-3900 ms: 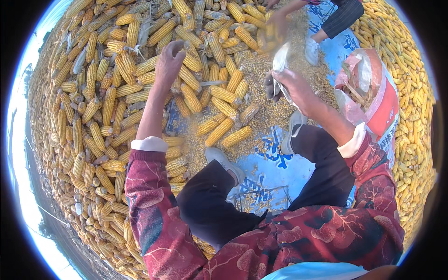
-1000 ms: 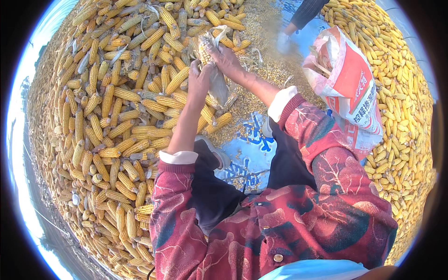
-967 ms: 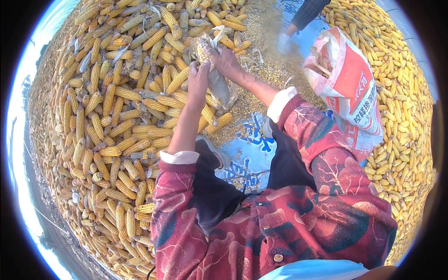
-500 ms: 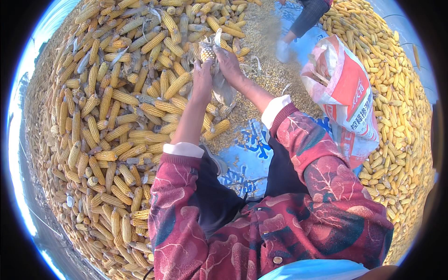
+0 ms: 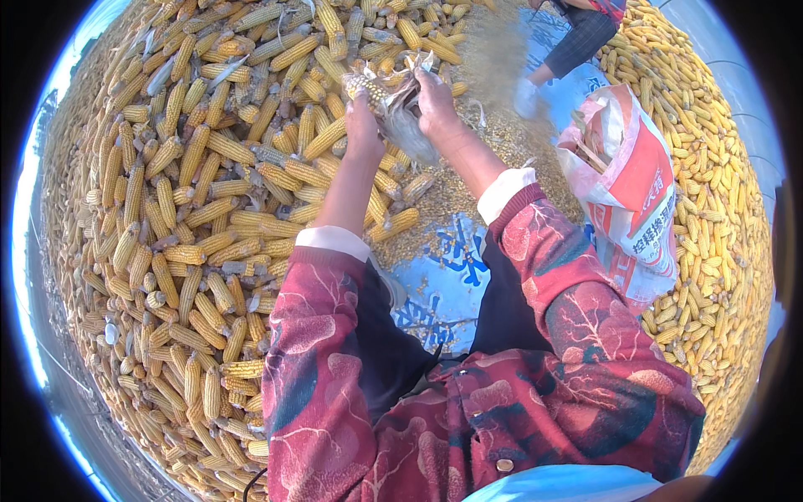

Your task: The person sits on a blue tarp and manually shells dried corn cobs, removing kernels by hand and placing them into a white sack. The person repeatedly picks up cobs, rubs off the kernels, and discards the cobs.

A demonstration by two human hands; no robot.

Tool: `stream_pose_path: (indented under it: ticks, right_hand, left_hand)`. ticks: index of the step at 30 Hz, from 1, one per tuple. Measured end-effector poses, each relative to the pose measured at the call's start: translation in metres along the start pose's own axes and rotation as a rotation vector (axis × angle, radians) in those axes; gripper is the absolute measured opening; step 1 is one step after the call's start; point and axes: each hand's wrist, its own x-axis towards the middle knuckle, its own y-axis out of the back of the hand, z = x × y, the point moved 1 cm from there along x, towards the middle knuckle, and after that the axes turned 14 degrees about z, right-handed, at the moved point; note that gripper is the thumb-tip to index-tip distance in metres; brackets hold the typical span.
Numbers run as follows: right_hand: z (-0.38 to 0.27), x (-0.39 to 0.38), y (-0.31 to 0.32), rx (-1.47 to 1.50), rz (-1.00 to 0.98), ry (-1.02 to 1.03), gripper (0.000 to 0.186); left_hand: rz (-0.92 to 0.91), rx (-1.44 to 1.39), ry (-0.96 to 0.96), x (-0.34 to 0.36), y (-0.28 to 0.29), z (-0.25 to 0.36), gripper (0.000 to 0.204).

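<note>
An ear of corn (image 5: pixel 365 86) with pale and yellow kernels is held up in front of me, over the edge of the corn heap. My left hand (image 5: pixel 362 125) is closed around its lower side. Dry husk (image 5: pixel 407 127) hangs off the ear to the right, greyish and papery. My right hand (image 5: pixel 437 107) is closed on the husk's right side, its thumb up near the torn tips. Part of the ear is hidden behind the fingers and husk.
A big heap of husked corn ears (image 5: pixel 201 201) fills the left; another pile (image 5: pixel 711 217) lies right. A red and white woven sack (image 5: pixel 623 180) with husks inside stands at my right. Loose kernels (image 5: pixel 502 155) lie on a blue sheet (image 5: pixel 439 289). Another person's leg (image 5: pixel 573 50) is beyond.
My right hand has moved right, away from the left, drawing the husk off to the side. The ear now tilts left, and more husk shows between my hands.
</note>
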Motion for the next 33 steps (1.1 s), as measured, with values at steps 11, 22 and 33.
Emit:
stream_pose_path:
  ticks: [11, 22, 33]
  right_hand:
    - [-0.014, -0.080, 0.055, -0.870, -1.019, -0.041, 0.037]
    - [-0.032, -0.020, 0.031, -0.319, -0.511, 0.110, 0.043]
    - [-0.031, -0.010, 0.032, -0.513, -0.018, 0.387, 0.030]
  left_hand:
    - [0.365, -0.180, -0.111, 0.031, 0.081, 0.089, 0.039]
    - [-0.400, 0.246, 0.346, -0.042, -0.019, 0.024, 0.038]
    - [-0.130, 0.297, -0.145, -0.040, -0.035, -0.019, 0.050]
